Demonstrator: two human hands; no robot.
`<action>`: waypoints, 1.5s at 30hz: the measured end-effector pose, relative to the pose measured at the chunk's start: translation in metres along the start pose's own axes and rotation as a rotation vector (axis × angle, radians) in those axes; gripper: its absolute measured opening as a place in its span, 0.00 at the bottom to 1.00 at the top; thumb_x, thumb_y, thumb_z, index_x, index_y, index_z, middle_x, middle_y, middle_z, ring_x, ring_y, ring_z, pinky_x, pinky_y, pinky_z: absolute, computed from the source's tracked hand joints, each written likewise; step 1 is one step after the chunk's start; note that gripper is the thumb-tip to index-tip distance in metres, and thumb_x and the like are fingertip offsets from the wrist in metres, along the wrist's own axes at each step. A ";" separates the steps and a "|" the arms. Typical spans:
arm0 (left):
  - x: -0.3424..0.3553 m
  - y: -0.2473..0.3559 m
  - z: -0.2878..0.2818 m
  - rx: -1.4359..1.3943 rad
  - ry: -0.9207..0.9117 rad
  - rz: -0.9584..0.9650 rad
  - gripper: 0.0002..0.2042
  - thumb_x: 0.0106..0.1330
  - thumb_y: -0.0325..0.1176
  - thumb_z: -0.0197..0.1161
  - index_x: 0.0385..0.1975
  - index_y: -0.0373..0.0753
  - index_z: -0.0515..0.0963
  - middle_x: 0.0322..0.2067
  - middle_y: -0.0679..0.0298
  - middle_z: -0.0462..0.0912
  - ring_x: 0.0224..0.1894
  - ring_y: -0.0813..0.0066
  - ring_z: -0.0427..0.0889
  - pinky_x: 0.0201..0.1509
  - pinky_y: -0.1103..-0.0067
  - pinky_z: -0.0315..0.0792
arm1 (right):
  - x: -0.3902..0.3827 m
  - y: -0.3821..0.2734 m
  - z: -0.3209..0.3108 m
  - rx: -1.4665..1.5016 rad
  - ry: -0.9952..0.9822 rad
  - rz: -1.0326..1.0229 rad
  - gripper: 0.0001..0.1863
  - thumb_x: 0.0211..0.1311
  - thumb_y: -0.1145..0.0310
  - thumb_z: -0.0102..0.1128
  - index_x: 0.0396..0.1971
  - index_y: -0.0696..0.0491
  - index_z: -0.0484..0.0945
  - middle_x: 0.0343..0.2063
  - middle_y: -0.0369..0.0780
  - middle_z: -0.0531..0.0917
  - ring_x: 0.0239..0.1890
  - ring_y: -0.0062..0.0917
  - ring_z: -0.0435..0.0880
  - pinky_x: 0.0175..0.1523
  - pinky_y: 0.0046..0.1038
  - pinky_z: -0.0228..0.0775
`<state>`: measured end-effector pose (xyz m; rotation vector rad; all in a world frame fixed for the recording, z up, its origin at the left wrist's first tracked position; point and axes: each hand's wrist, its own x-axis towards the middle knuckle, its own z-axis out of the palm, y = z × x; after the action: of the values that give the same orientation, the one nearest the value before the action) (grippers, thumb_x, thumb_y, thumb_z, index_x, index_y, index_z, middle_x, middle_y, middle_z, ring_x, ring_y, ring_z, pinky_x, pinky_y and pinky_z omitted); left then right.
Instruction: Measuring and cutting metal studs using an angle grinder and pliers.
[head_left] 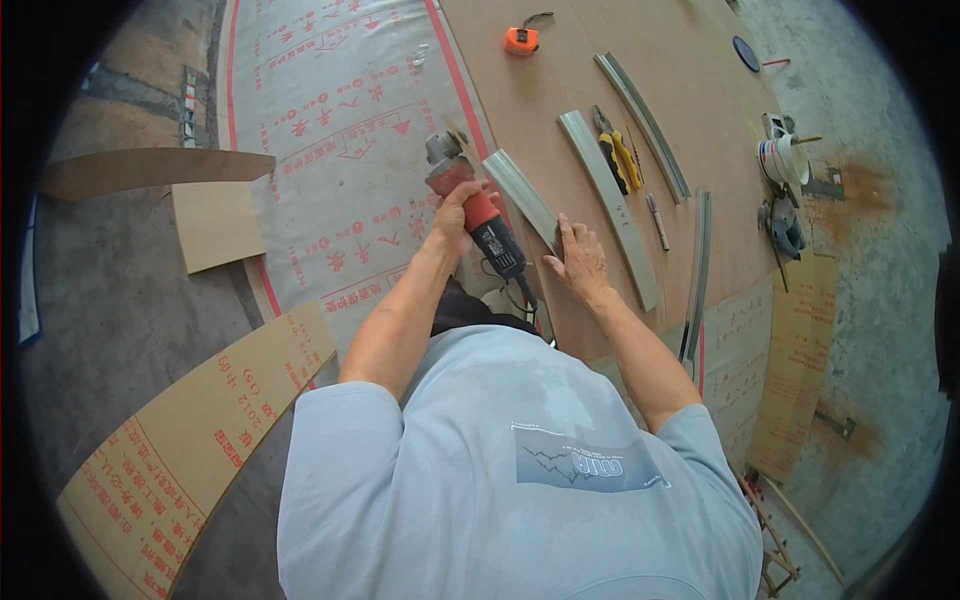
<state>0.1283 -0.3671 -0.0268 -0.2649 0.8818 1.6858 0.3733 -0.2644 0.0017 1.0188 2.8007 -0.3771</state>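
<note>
My left hand (458, 213) is wrapped around the body of a red and black angle grinder (482, 219). Its disc end (443, 148) lies next to the far end of a short grey metal profile (522, 196). My right hand (584, 262) holds the near end of that profile down on the board, fingers stretched over it and the thumb at its end. To the right of this hand lies a longer metal profile (608, 210) with a handwritten mark. Yellow-handled pliers (619, 155) and a marker pen (658, 222) are farther right.
The brown wooden board (500, 95) carries an orange tape measure (521, 41) and thin metal strips (645, 125). Printed protective sheeting (340, 120) lies to the left. Cardboard pieces (215, 225) are on the concrete floor. A white bucket (783, 162) stands at the right. The grinder's cord (522, 295) hangs near me.
</note>
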 end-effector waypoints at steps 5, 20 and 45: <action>0.001 -0.009 -0.004 -0.071 -0.063 0.026 0.22 0.61 0.34 0.71 0.53 0.37 0.72 0.48 0.52 0.83 0.46 0.60 0.86 0.46 0.65 0.85 | -0.007 -0.010 -0.011 0.249 -0.136 0.011 0.37 0.65 0.63 0.65 0.73 0.46 0.63 0.51 0.49 0.77 0.52 0.47 0.79 0.58 0.44 0.73; 0.000 -0.010 0.001 -0.025 -0.061 -0.010 0.22 0.60 0.36 0.70 0.50 0.33 0.74 0.41 0.47 0.87 0.42 0.58 0.88 0.49 0.66 0.85 | -0.014 -0.023 -0.011 0.330 -0.159 0.052 0.34 0.65 0.64 0.64 0.72 0.45 0.66 0.49 0.50 0.77 0.50 0.48 0.80 0.57 0.43 0.74; 0.013 -0.012 -0.008 0.009 -0.063 -0.023 0.23 0.60 0.35 0.71 0.52 0.35 0.70 0.46 0.52 0.83 0.41 0.62 0.88 0.46 0.67 0.85 | -0.013 -0.026 -0.016 0.340 -0.183 0.087 0.34 0.66 0.64 0.63 0.72 0.46 0.66 0.50 0.50 0.78 0.51 0.49 0.80 0.58 0.44 0.74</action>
<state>0.1329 -0.3622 -0.0453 -0.2136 0.8366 1.6598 0.3654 -0.2869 0.0242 1.1002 2.5710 -0.9093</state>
